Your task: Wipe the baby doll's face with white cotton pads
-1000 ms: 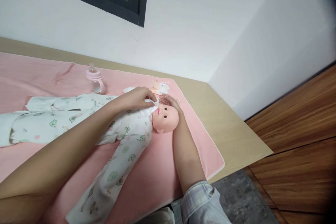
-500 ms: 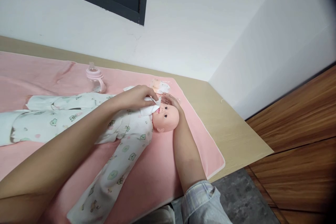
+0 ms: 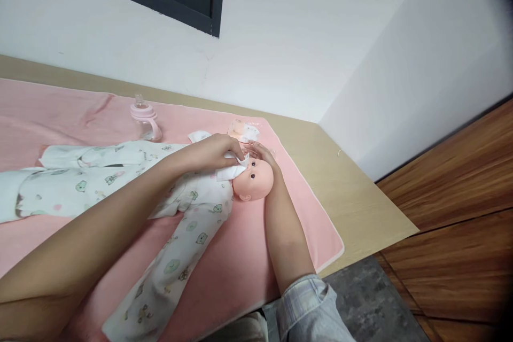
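The doll (image 3: 202, 187) is being supported by the blanket (image 3: 228, 256). At its mouth, the wipe (image 3: 229, 173) is being pinched by the left hand (image 3: 220, 148); its head (image 3: 262, 179) is being flanked by the loosely open right hand (image 3: 260, 152). By uneven pressing, the head could be being rolled.

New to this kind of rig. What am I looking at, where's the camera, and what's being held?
There's no robot: these are a person's bare hands, seen by one camera worn on their head, looking forward and down. The left hand pinches a white cloth at the lower face of a doll; contact can't be confirmed. The right hand is beside the doll's head, fingers extended. The doll lies in patterned clothes on a pink blanket, spread over a table. A baby bottle stands beyond its legs, and a small patterned packet lies near the right hand.
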The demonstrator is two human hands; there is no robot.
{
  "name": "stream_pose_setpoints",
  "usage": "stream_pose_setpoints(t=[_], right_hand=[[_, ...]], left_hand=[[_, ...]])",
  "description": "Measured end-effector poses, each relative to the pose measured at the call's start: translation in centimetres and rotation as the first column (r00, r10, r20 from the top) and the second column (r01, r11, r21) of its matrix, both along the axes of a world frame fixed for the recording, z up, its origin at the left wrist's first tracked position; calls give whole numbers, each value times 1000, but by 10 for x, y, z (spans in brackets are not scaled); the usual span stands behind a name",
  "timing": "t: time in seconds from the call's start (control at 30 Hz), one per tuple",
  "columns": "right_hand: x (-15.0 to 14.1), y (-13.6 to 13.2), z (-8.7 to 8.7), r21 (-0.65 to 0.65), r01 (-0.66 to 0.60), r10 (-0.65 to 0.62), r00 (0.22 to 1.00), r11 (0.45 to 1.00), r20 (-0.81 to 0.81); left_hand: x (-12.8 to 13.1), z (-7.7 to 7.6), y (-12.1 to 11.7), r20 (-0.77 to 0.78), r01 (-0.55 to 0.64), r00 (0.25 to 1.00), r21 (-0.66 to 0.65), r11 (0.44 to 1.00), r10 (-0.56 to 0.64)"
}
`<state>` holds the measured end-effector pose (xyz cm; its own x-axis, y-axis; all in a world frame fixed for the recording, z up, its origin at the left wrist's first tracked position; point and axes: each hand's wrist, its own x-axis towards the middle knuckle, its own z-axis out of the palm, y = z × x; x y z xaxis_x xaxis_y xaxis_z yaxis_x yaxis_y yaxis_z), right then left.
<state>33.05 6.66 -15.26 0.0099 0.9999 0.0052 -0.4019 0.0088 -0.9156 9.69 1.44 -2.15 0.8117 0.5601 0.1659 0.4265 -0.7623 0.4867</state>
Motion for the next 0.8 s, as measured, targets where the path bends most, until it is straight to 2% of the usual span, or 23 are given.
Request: stream_pose_setpoints(t=[0.23, 0.57, 0.8], right_hand=[[0, 0, 2, -7, 17, -16, 999, 1000, 47], [2, 4, -5, -2, -5, 5, 1000, 1000, 11], [6, 14, -10, -1, -47, 47, 999, 999, -19]], left_hand=[[1, -2, 3, 20, -34, 999, 41, 999, 33], [-2, -2, 7, 24, -74, 997, 39, 996, 73], [-17, -2, 19, 10, 28, 1000, -80, 996, -27]])
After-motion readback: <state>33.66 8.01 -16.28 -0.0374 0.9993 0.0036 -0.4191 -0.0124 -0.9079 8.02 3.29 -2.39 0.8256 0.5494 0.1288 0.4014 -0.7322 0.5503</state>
